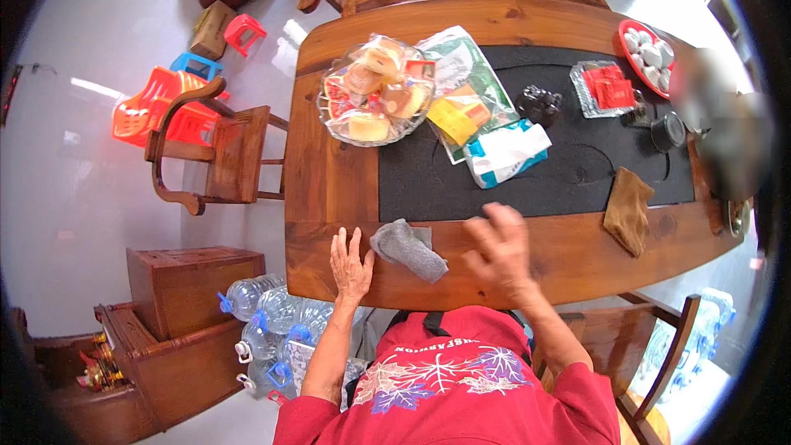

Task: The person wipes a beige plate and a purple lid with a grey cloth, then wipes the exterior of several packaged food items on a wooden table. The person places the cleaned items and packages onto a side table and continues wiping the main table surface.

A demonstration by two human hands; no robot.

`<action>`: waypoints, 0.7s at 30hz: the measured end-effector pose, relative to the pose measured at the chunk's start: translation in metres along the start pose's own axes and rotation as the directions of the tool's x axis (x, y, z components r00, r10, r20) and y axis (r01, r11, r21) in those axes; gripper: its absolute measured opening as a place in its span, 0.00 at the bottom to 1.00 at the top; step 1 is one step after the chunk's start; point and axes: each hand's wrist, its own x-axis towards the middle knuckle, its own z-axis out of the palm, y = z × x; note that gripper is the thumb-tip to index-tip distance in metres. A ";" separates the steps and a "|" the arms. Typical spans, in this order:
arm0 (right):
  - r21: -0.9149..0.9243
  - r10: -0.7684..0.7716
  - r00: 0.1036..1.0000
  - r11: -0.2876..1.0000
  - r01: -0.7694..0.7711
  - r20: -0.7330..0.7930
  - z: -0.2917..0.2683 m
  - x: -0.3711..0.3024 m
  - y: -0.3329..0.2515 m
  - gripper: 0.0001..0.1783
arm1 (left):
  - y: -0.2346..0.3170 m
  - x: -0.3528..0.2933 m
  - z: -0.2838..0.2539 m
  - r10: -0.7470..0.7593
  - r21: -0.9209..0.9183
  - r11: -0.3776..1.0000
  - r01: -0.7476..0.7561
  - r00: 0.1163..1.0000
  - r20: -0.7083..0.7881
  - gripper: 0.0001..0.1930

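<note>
My left hand rests on the near edge of the wooden table, fingers stretched out and holding nothing. Just to its right lies a crumpled grey cloth, close to the fingertips. My right hand hovers at the table's near side, to the right of the cloth, slightly blurred, with its fingers apart and nothing in them. Beyond it, a blue and white soft pack lies on the dark inset panel. A folded brown cloth lies farther right near the panel's edge.
A glass bowl of wrapped buns stands far left. Behind the pack are a yellow packet, a green and white bag and a dark crumpled bag. Red packets, a red tray of white cups and chairs surround.
</note>
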 end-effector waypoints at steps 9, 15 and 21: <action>-0.044 -0.283 0.944 0.955 0.294 0.169 0.145 0.024 -0.052 0.25 | -0.028 -0.008 -0.019 0.112 -0.155 0.983 -0.100 0.991 0.068 0.30; -0.273 0.096 0.986 0.953 -0.131 -0.138 0.174 0.109 -0.026 0.25 | -0.082 -0.002 -0.026 -0.102 -0.172 0.982 0.079 0.986 -0.133 0.32; 0.045 -0.068 0.987 0.997 0.062 0.143 0.213 0.099 -0.094 0.23 | -0.154 0.022 -0.037 -0.234 -0.224 0.950 0.216 0.971 -0.056 0.33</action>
